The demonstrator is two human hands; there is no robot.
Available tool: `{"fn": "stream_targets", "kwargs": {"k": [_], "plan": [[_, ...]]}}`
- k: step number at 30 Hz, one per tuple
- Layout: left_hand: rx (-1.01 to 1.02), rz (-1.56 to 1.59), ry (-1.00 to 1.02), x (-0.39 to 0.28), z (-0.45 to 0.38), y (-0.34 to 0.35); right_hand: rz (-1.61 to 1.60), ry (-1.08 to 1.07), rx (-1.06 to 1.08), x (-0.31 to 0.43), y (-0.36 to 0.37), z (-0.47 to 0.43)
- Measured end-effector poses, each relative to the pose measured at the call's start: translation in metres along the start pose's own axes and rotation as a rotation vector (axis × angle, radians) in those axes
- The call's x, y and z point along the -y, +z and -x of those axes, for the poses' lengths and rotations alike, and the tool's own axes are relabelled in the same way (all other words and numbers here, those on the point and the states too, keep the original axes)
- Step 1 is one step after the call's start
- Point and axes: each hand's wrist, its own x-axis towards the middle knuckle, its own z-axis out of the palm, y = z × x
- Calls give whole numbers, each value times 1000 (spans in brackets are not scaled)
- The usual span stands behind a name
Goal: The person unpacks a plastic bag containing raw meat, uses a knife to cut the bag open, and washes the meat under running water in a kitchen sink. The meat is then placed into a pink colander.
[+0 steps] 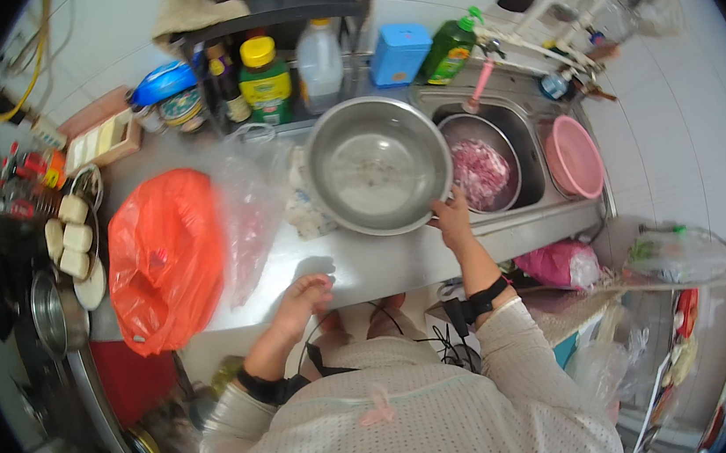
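A wide stainless steel basin (pixel 369 189) is tilted slightly, with my right hand (pixel 453 217) gripping its near right rim. Its inside looks wet, and no food shows in it. In the left sink bowl, a smaller steel bowl (pixel 504 132) holds a heap of pinkish ground or chopped meat (pixel 480 174); the big basin overlaps its left edge. My left hand (pixel 304 297) hovers over the counter's front edge, fingers loosely curled, with nothing visible in it. To its left lies an open orange plastic bag (pixel 167 254), beside a clear plastic bag (pixel 249 212).
A pink plastic basin (pixel 573 156) sits at the sink's right, and a faucet with a pink hose (pixel 479 85) hangs over the bowl. Along the wall stand a green dish soap bottle (pixel 447 52), a blue container (pixel 401 55) and a yellow-lidded jar (pixel 265 81). Pale buns (pixel 77 238) lie at left.
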Motion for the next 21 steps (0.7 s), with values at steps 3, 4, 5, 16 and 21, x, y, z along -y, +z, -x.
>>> {"fn": "stream_targets", "kwargs": {"k": [3, 4, 5, 16, 21], "plan": [[60, -84, -5, -8, -6, 22, -4, -27, 13, -7, 11, 8], [73, -99, -24, -12, -8, 29, 40, -24, -7, -9, 16, 10], [88, -105, -25, -17, -9, 37, 34, -32, -19, -11, 20, 13], [238, -376, 167, -53, -11, 115, 138, -72, -70, -19, 63, 26], [314, -960, 979, -57, 23, 182, 598, -214, -317, 2, 75, 40]]}}
